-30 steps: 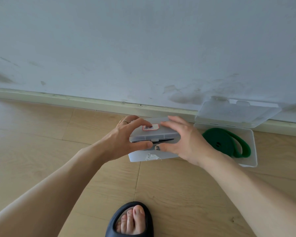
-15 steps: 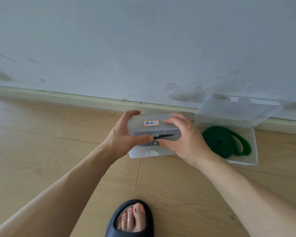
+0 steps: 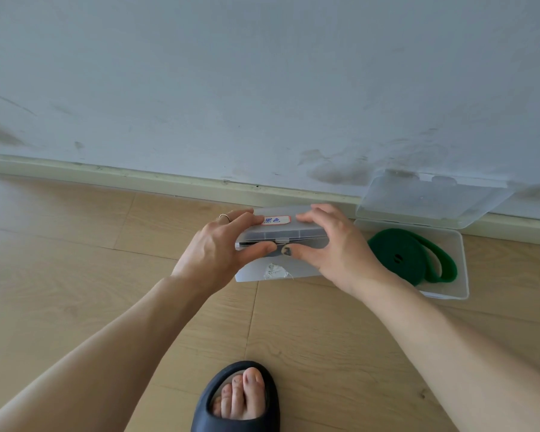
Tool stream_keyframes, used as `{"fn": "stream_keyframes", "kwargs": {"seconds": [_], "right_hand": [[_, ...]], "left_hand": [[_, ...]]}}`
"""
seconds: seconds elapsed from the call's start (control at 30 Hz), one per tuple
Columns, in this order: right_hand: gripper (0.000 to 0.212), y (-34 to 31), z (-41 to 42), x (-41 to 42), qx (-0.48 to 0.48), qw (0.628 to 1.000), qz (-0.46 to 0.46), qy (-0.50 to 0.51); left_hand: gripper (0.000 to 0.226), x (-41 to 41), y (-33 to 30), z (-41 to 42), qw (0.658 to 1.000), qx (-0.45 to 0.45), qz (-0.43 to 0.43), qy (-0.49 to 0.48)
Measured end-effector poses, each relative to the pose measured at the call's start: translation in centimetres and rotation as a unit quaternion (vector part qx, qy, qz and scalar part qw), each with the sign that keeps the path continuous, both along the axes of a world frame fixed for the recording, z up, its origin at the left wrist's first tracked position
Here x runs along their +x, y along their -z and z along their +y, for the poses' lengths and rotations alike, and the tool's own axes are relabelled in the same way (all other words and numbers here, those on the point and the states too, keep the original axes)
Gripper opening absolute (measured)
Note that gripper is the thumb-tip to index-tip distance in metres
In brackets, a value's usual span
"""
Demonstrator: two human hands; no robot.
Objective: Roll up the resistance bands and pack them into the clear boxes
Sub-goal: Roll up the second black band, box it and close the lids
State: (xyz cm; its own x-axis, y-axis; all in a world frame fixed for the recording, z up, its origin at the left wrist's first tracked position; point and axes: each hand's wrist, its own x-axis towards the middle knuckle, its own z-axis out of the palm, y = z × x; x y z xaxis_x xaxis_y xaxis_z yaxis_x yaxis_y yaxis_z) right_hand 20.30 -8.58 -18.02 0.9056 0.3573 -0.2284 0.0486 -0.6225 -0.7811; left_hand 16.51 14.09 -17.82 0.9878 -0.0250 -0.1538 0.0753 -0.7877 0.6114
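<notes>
left hand and right hand grip the lid of the labelled box on the floor, pressing it down | risk: dark band caught in front seam, latch pops | open box with green band just right, wall close behind; open floor left and near

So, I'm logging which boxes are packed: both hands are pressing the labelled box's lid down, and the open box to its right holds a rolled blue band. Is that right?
Not quite: the band in the open box is green, not blue, as the head view shows. The rest holds: the left hand and right hand both grip the labelled box, pressing its lid down.
</notes>
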Motion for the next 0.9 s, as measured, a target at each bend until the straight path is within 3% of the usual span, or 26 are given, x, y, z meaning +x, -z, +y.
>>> {"fn": "stream_keyframes", "kwargs": {"seconds": [0.2,0.6,0.9], "right_hand": [[0.052,0.01,0.11,0.23,0.006,1.0,0.01,0.013],[0.056,-0.04,0.61,-0.49,0.023,0.998,0.025,0.059],[0.05,0.05,0.93,-0.35,0.025,0.998,0.005,0.066]], "left_hand": [[0.051,0.38,-0.54,0.84,0.998,-0.016,0.05,0.03],[0.046,0.04,-0.11,0.33,0.999,-0.032,-0.001,-0.003],[0.05,0.09,0.1,0.55,0.999,0.015,-0.046,0.021]]}}
